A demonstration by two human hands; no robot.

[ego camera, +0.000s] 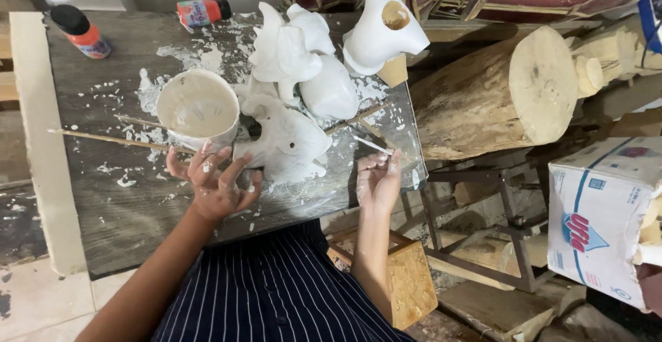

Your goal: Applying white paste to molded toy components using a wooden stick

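Paint-splashed grey boards make up the table (117, 211), which stands in a cluttered workshop with a thick log (503, 94) and a cardboard box (600, 218) off to the right. On the boards a cluster of white-coated carved figures (303, 59) sits at the far edge, probably set aside there so the wet coat is not touched. Nearer the person lies another white carving (286, 145), just beside a round pot of white paint (198, 107) kept within easy reach. The left hand (214, 183) spreads its fingers loosely, resting them against the near side of that carving, seemingly to steady it; they grasp nothing. The right hand (378, 180) pinches a thin brush (372, 145) between clenched fingertips, its tip aimed toward the carving. Thin wooden sticks (110, 138) lie across the boards by the pot, and two small paint bottles (83, 32) rest at the far left, well apart from the work
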